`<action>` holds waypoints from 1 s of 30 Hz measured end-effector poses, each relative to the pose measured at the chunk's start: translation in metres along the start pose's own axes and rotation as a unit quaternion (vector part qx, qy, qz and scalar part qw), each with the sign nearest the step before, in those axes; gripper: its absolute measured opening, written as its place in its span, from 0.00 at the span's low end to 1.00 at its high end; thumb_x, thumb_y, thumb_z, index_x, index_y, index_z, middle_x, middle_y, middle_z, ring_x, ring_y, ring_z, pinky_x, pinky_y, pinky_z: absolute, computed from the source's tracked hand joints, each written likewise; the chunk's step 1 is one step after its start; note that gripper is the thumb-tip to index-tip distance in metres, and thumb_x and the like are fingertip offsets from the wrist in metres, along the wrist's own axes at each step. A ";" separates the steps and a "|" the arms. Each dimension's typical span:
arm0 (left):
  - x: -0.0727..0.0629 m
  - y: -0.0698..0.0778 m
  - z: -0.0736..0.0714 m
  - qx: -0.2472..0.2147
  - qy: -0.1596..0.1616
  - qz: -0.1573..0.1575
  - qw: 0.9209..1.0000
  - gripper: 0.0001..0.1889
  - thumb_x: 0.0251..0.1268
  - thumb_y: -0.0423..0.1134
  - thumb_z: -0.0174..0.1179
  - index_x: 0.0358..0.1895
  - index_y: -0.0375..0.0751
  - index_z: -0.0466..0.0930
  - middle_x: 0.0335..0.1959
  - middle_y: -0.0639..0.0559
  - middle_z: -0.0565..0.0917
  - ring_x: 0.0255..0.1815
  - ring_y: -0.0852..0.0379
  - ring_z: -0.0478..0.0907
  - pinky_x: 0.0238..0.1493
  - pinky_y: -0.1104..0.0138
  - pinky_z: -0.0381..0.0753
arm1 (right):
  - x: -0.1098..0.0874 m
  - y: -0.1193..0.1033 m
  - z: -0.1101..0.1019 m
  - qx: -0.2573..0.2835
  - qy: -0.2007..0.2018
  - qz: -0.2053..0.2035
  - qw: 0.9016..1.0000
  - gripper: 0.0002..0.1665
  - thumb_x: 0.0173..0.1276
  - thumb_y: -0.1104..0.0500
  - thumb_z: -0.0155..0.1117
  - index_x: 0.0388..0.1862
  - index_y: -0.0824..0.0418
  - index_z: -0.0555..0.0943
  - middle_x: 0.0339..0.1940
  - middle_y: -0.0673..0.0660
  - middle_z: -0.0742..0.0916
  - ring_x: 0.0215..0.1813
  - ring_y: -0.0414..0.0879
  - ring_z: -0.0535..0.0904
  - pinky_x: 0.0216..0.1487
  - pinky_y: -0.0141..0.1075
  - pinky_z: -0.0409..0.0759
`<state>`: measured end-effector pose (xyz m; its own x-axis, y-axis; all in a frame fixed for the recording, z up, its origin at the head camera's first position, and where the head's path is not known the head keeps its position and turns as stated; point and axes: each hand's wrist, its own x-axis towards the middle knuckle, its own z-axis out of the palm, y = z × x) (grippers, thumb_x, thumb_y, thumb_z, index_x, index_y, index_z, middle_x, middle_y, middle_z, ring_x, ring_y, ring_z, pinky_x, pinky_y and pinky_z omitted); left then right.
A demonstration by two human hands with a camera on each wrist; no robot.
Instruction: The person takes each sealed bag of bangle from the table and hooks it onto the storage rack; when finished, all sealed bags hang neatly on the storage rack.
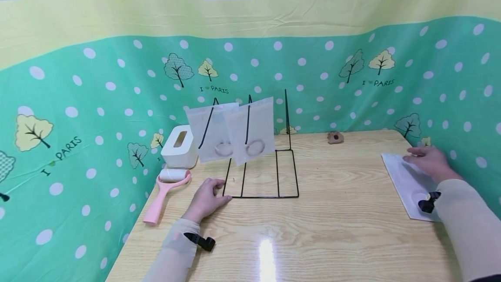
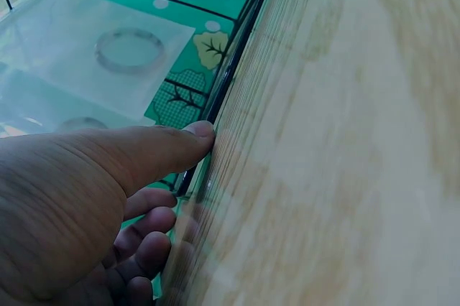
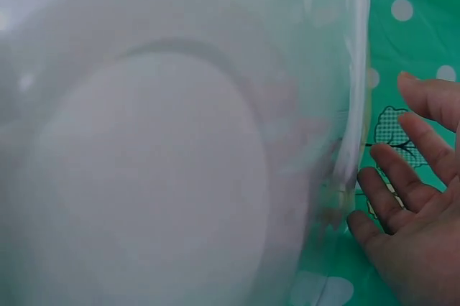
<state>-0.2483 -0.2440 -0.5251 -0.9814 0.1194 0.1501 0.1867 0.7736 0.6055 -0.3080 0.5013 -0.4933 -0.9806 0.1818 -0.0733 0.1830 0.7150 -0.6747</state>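
Rack [image 1: 260,197] of black wire is set mid-worktop [image 1: 352,238], front left corner pinched by left hand [image 1: 206,199]. Two translucent bags [image 1: 257,121] are hung on its prongs, ring shape seen in each. Further bag [image 1: 397,175] is laid near worktop's right edge; right hand [image 1: 428,162] is held released at its far end. Lint roller [image 1: 159,201] and tissue box [image 1: 184,151] are placed left of rack.

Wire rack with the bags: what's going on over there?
A person's left grip holds the near left corner of a black wire rack. Two bags hang on it; its rightmost post has none. The right grip is at the far edge of another bag on the table; whether it touches is unclear.
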 end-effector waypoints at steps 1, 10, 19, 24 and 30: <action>0.000 0.000 0.000 0.001 -0.001 -0.001 1.000 0.31 0.55 0.49 0.81 0.61 0.42 0.84 0.43 0.55 0.78 0.40 0.56 0.73 0.42 0.60 0.74 | 0.000 0.001 0.001 -0.002 0.000 -0.004 1.000 0.44 0.79 0.42 0.60 0.75 0.77 0.64 0.74 0.84 0.64 0.72 0.80 0.59 0.67 0.71 0.62; 0.000 0.001 -0.002 -0.001 -0.008 -0.008 1.000 0.32 0.55 0.49 0.81 0.62 0.42 0.83 0.44 0.55 0.78 0.41 0.56 0.72 0.44 0.59 0.74 | 0.002 0.001 0.008 -0.012 -0.010 -0.022 1.000 0.44 0.76 0.45 0.66 0.73 0.77 0.67 0.71 0.82 0.68 0.68 0.77 0.65 0.61 0.66 0.69; 0.000 0.002 -0.002 0.007 -0.009 -0.011 1.000 0.32 0.55 0.49 0.81 0.62 0.43 0.84 0.44 0.55 0.78 0.40 0.57 0.72 0.44 0.59 0.74 | 0.001 -0.012 0.020 -0.027 -0.040 -0.029 0.998 0.45 0.72 0.49 0.72 0.74 0.76 0.67 0.72 0.82 0.67 0.69 0.77 0.63 0.65 0.69 0.65; -0.001 0.004 -0.003 0.005 -0.010 -0.015 1.000 0.31 0.56 0.49 0.81 0.63 0.43 0.83 0.44 0.54 0.78 0.40 0.56 0.72 0.44 0.59 0.74 | 0.003 -0.016 0.025 -0.016 -0.048 -0.015 0.999 0.47 0.67 0.51 0.75 0.75 0.75 0.66 0.73 0.81 0.65 0.69 0.77 0.63 0.65 0.70 0.63; -0.002 0.005 -0.003 0.006 -0.014 -0.014 1.000 0.31 0.57 0.49 0.80 0.63 0.41 0.83 0.43 0.53 0.77 0.39 0.56 0.72 0.43 0.59 0.73 | 0.010 -0.009 0.018 0.012 -0.030 -0.002 0.999 0.48 0.67 0.52 0.75 0.76 0.74 0.65 0.74 0.82 0.63 0.69 0.78 0.62 0.63 0.69 0.68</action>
<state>-0.2456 -0.2425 -0.5196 -0.9870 0.1148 0.1121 0.1593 0.7844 0.5995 -0.3209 0.4848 -0.5011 -0.9838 0.1379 -0.1149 0.1788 0.6986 -0.6929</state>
